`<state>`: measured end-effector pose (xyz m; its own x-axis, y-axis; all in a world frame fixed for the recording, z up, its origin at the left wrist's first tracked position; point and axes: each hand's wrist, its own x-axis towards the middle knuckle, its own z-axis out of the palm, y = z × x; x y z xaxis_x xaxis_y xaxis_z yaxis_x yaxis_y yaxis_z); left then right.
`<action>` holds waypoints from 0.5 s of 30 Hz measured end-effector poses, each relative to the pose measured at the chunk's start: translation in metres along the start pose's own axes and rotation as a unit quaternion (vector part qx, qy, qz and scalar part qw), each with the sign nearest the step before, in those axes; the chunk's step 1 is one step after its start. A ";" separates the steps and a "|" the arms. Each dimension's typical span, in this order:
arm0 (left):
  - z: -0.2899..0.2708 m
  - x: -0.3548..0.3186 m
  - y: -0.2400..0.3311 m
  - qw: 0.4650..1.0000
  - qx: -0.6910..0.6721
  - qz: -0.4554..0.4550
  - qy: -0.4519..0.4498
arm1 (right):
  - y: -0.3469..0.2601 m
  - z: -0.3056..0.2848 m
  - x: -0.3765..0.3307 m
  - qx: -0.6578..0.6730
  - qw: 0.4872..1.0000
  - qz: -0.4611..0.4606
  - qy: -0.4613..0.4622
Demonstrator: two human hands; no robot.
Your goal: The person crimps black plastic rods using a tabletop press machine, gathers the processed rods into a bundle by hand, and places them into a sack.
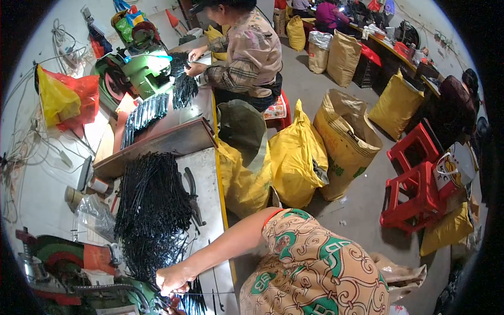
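Note:
My right hand (174, 280) is closed in a pinch at the lower left, at the end of my outstretched bare arm. A thin black rod (212, 293) runs out to the right from under its fingers. Just below, a sliver of my left hand (176, 310) shows at the bottom edge, its fingers mostly hidden. More dark thin strips (194, 299) lie beside the hands. Close by stands a green bench machine (58, 262) with a curved flexible hose (113, 287). A large tangled heap of thin black rods (152, 199) covers the bench beyond my hand.
Black-handled pliers (193, 197) lie beside the heap, near a clear plastic bag (97, 215). A metal divider (157, 147) crosses the bench. Beyond it a co-worker (252, 52) handles black strips at another green machine (142, 73). Yellow sacks (296, 152) and red stools (412, 189) stand right.

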<state>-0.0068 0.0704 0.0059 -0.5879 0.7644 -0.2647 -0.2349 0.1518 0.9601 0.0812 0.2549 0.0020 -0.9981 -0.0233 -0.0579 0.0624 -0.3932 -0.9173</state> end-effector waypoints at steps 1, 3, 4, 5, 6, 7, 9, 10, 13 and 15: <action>0.001 0.000 0.000 1.000 -0.007 -0.004 -0.002 | 0.000 0.000 -0.001 0.000 1.000 0.000 0.000; 0.002 0.000 -0.001 1.000 -0.021 -0.010 -0.004 | 0.000 0.000 -0.002 0.001 1.000 0.014 -0.003; 0.003 0.001 -0.001 0.999 -0.029 -0.013 -0.006 | 0.000 -0.001 -0.002 0.000 1.000 0.014 -0.003; 0.004 0.001 -0.001 0.999 -0.035 -0.017 -0.007 | 0.000 -0.001 -0.003 -0.002 1.000 0.018 -0.007; 0.005 0.001 -0.002 0.999 -0.042 -0.020 -0.009 | 0.000 -0.001 -0.003 -0.005 1.000 0.022 -0.011; 0.007 0.002 -0.002 0.998 -0.049 -0.024 -0.011 | 0.000 -0.002 -0.003 -0.005 1.000 0.021 -0.011; 0.009 0.004 -0.003 0.997 -0.062 -0.032 -0.014 | 0.002 -0.006 -0.002 0.000 0.999 0.021 -0.030; 0.011 0.005 -0.004 0.997 -0.069 -0.036 -0.015 | 0.003 -0.009 -0.003 0.001 0.999 0.021 -0.030; 0.008 -0.011 -0.006 0.994 -0.104 -0.041 0.006 | 0.000 -0.007 -0.006 0.028 0.998 0.041 -0.023; 0.000 -0.022 -0.018 0.990 0.109 0.046 0.075 | -0.002 0.003 -0.004 0.039 0.998 0.047 -0.021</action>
<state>0.0099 0.0511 -0.0053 -0.7113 0.6818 -0.1707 -0.0126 0.2304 0.9730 0.0848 0.2527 0.0053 -0.9873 -0.1002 -0.1237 0.1561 -0.4587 -0.8748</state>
